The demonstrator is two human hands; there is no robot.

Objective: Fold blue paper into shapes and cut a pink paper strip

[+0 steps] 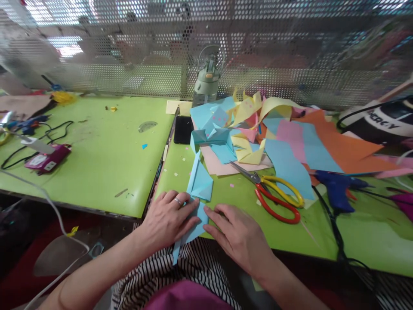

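A strip of folded light-blue paper [200,217] lies at the table's front edge, its narrow tail hanging over toward my lap. My left hand [169,215], with a ring on one finger, presses thumb and forefinger onto the paper's left side. From the other side, my right hand [237,234] has its thumb and forefinger at the paper's right edge, other fingers curled in. Just beyond the fingers, a folded light-blue piece [202,183] rests on the table. Scissors [263,183] with one red and one yellow handle lie open to the right. What is under my fingers is hidden.
Coloured papers [290,142] and folded shapes are heaped at back right. Behind stand a green bottle [206,84] and a perforated metal screen [129,56]. A black phone [183,130] lies near the table seam. A blue glue gun [337,189] sits right; a purple power block [48,158] left.
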